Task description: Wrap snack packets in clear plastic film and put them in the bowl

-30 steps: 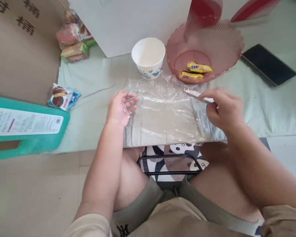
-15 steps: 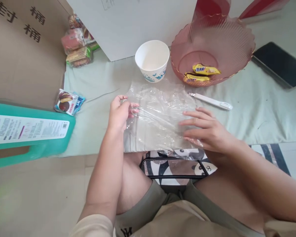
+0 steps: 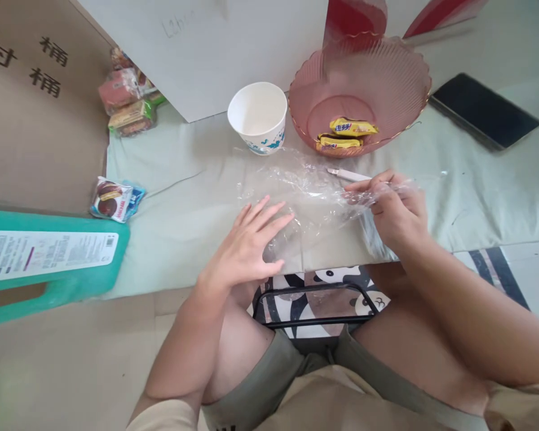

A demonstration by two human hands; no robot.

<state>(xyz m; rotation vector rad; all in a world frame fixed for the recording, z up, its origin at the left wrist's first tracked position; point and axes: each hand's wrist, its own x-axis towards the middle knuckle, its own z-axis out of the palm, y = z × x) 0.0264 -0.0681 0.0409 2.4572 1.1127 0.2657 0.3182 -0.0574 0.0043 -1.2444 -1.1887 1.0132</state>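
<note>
A clear plastic bag point(image 3: 305, 206) lies crumpled on the pale green cloth in front of me. My right hand point(image 3: 397, 209) pinches a gathered part of it at the right, partly over a white utility knife point(image 3: 348, 175). Spread flat, my left hand point(image 3: 256, 242) rests at the bag's left side with its fingers apart. Behind the bag stands a white paper cup point(image 3: 258, 117) with a blue print, its visible inside bare. The pink ribbed bowl point(image 3: 386, 90) next to it holds two yellow snack packets point(image 3: 353, 127).
A black phone point(image 3: 487, 111) lies at the right. Small wrapped snacks point(image 3: 112, 197) and more packets point(image 3: 130, 117) sit by the cardboard box point(image 3: 40, 131) at left. A teal jug point(image 3: 117, 263) lies along the left edge. A white box point(image 3: 215, 54) stands at the back.
My right hand has closed on the bag and moved up and right, gathering it. My left hand has let go of the left edge and spread flat, lower and further right. The view has shifted slightly.
</note>
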